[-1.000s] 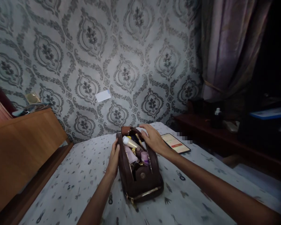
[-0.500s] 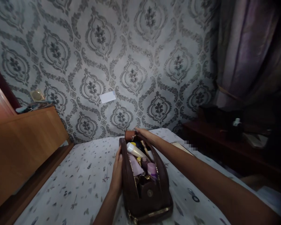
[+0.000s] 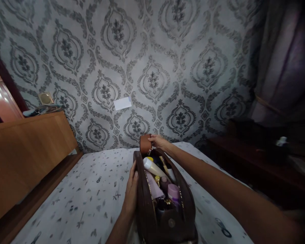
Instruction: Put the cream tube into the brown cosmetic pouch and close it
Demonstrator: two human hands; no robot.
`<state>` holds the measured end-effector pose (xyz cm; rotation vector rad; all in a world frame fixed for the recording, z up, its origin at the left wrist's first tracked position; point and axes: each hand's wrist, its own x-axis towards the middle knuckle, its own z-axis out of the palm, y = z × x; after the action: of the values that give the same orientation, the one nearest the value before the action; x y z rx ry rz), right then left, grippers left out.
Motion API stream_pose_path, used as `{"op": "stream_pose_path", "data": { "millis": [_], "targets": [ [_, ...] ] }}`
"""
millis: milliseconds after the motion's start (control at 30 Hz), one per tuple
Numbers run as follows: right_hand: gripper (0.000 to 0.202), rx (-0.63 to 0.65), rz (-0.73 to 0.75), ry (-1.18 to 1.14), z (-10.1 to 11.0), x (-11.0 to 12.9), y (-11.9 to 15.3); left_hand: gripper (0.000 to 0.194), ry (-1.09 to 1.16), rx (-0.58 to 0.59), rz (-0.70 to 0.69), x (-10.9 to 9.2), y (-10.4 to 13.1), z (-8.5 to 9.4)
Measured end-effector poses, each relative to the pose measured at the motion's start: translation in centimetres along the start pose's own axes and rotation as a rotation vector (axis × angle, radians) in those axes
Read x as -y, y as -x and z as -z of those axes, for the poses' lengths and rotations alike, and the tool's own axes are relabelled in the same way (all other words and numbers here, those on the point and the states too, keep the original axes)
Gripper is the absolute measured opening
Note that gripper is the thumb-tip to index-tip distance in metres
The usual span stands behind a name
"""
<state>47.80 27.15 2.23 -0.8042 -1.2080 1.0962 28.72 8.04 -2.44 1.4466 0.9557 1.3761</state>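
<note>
Dim feed on my end, cool grey light. Patterned wall (image 3: 142,74) reads clearest and brightest mid-view; right side drops to near black, swallowing the low shelf (image 3: 218,145) and most of the curtain (image 3: 282,67), both smeary. Small glare on the reddish panel (image 3: 1,93), far left. Bag (image 3: 152,222) interior shadowy. Wide-lens stretch at edges; right forearm (image 3: 218,179) blurs toward the corner.
</note>
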Motion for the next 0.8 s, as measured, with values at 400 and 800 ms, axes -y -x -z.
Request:
{"op": "stream_pose_path", "data": {
  "millis": [400, 800],
  "targets": [
    [0.024, 0.12, -0.228, -0.178, -2.1, 3.4, -0.5, 0.059, -0.015, 0.005, 0.002, -0.2, -0.1, 0.0],
    [0.023, 0.164, -0.017, -0.236, -3.0, 7.7, 3.2, 0.056, 0.01, 0.027, -0.008, -0.2, -0.2, 0.3]
  ]
}}
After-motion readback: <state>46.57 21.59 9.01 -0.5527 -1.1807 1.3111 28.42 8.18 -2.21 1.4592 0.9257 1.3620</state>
